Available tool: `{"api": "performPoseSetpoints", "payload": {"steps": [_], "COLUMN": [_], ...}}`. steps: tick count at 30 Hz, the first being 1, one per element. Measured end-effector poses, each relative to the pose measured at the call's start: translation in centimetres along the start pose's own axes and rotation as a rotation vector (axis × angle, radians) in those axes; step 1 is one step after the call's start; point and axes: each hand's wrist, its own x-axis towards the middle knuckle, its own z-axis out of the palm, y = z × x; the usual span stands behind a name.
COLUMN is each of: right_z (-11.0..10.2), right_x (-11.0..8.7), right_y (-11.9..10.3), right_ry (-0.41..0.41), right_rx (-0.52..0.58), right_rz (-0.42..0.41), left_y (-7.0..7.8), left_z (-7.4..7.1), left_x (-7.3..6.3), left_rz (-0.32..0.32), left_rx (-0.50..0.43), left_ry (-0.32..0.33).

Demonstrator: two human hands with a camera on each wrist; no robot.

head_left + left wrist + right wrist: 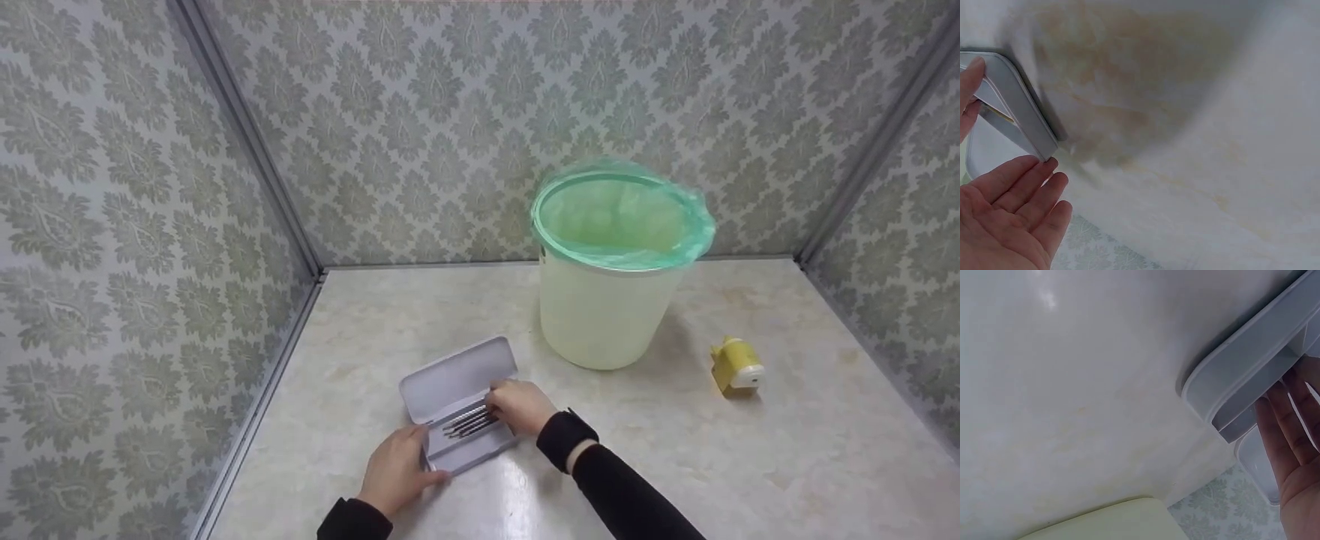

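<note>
Has the left hand (399, 469) spread wide at the left end of a grey pencil case (475, 448), thumb at the near corner and nearly straight fingers touching near the far corner. Has the right hand (523, 406) at the case's right end, fingers bent down and closed on the right ends of several slim pencils (465, 426); impossible to tell exactly how the fingertips meet them, with the contact hidden under the knuckles. Lies open, this case, on the near part of a pale marbled table (322, 360), left of centre and slightly askew, with the lid (457, 384) tipped back on the far side. Along the tray, pencils side by side, tips toward the left. Wears black sleeves (626, 491) and, on the right wrist, a black band (566, 440). Farther off and to the right, well apart from the left hand, an upright pale bin (604, 311) with a green liner (619, 259) folded over its rim. Right of that bin and nearer, a small yellow-and-white object (737, 367) on the tabletop. Behind and at both sides, panels of leaf-patterned wallpaper (420, 150).
</note>
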Motion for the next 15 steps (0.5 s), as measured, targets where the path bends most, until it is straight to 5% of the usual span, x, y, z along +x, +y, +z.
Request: {"api": "performPoseSetpoints", "payload": {"steps": [15], "right_z": [-0.50], "right_x": [0.75], "right_y": [-0.15], "right_ry": [-0.062], "right_rx": [-0.106], "right_rz": [-0.042], "left_y": [0.05], "left_z": [-0.10], "left_x": [0.22], "left_rz": [-0.001], "left_rx": [0.010], "left_ry": [-0.025]}}
